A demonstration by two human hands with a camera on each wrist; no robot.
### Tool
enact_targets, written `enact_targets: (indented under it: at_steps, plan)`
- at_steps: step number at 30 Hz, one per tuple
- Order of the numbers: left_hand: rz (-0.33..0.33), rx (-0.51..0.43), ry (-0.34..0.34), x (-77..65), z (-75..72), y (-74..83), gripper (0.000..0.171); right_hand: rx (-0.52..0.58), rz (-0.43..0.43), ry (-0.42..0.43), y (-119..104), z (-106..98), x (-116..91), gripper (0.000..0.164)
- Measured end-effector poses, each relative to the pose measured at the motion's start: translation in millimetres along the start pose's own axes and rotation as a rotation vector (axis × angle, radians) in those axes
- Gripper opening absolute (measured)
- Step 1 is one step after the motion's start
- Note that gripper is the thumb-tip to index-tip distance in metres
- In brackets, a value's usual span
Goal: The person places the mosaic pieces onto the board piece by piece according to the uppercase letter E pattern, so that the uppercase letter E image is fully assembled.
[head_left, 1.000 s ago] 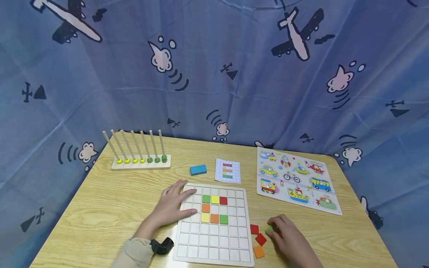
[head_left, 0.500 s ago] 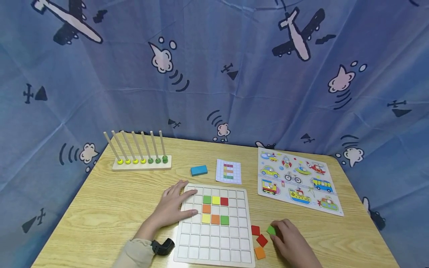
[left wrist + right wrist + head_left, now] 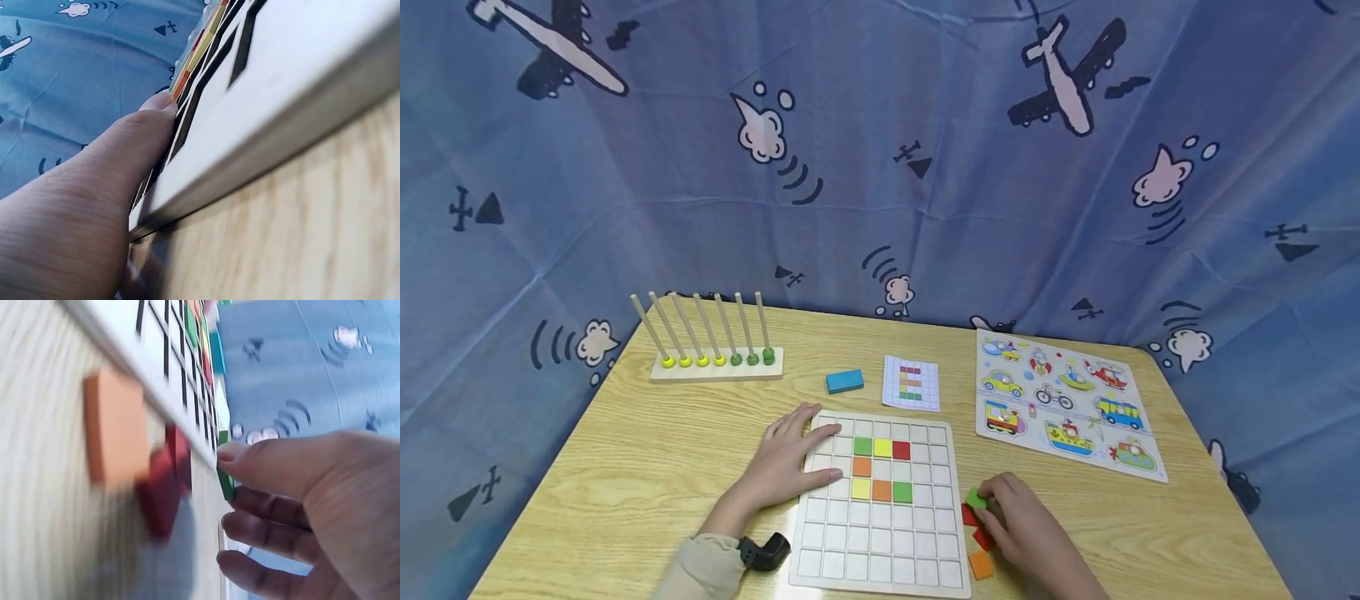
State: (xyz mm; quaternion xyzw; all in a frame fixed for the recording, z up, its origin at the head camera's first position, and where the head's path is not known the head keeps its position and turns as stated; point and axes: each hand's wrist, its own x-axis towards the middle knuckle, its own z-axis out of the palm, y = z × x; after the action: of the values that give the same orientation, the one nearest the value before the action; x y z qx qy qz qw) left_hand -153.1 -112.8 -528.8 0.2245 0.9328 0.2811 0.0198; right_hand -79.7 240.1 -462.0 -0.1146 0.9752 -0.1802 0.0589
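Note:
A white grid board (image 3: 880, 542) lies on the table with green, yellow, red and orange square tiles set in some of its cells. My left hand (image 3: 786, 458) rests on the board's left edge, fingers spread, thumb lying over the cells; the left wrist view shows that thumb (image 3: 137, 134) against the rim. Just off the board's right edge, my right hand (image 3: 1018, 521) pinches a green tile (image 3: 976, 499) between thumb and fingers. In the right wrist view the green tile (image 3: 225, 465) is held up off the table. Under and beside that hand lie two red tiles (image 3: 969, 515) and an orange tile (image 3: 981, 565).
Behind the board lie a blue block (image 3: 845, 382) and a paper card (image 3: 911, 383) printed with a coloured grid. A rack with upright pegs (image 3: 717, 364) and beads stands at the back left. A vehicle picture puzzle (image 3: 1067, 404) lies at the right. A patterned curtain hangs behind.
My right hand has picked up the green tile and carried it left, close to the board's right edge and over the red tiles. My left hand has stayed in place.

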Motion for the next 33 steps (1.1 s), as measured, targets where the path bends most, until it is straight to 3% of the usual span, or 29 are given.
enact_targets:
  at_steps: [4, 10, 16, 24, 33]
  plan:
    - [-0.004, -0.008, -0.003, -0.4, 0.0, -0.3, 0.071, -0.027, -0.164, -0.034, -19.3, 3.1, 9.6, 0.012]
    - [-0.010, -0.013, -0.006, -1.1, 0.3, -0.1, 0.071, -0.067, -0.341, -0.120, -53.7, 11.5, 24.0, 0.013]
    - [-0.013, -0.014, -0.005, -0.6, -0.3, 0.7, 0.070, -0.093, -0.507, -0.080, -76.5, 24.8, 33.4, 0.012]
    - [-0.007, -0.013, -0.004, 0.3, -1.7, 1.5, 0.070, -0.099, -0.505, -0.106, -89.0, 38.3, 38.4, 0.019]
    - [-0.021, -0.007, -0.010, 0.2, -1.7, 1.0, 0.070, -0.109, -0.578, -0.066, -91.7, 46.7, 44.0, 0.017]
